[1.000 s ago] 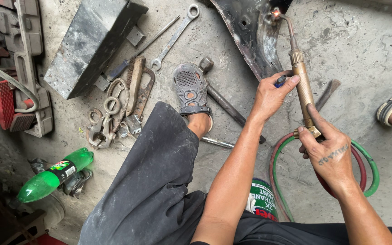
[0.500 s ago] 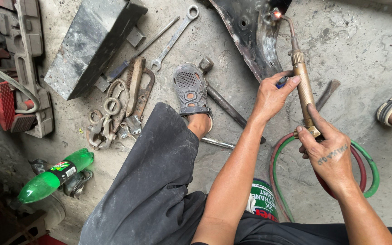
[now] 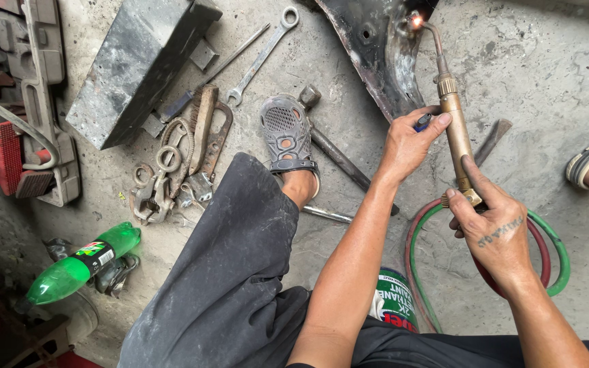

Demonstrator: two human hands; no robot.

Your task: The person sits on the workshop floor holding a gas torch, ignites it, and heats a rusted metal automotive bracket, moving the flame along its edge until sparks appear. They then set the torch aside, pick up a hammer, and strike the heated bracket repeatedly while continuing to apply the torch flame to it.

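Rough concrete floor (image 3: 533,75) lay scattered with wrenches (image 3: 260,58) and a green bottle (image 3: 80,264). Both hands were closed around a brass torch (image 3: 455,129): the left hand (image 3: 407,143) by the valve near its middle, the right hand (image 3: 495,235) at its base, above the coiled red and green hoses (image 3: 553,255). Its small flame touched a dark metal part (image 3: 376,48).

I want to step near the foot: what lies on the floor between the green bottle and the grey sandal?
In the head view, between the green bottle and the grey sandal lies a pile of rusty tools, and the person's dark trouser leg crosses there.
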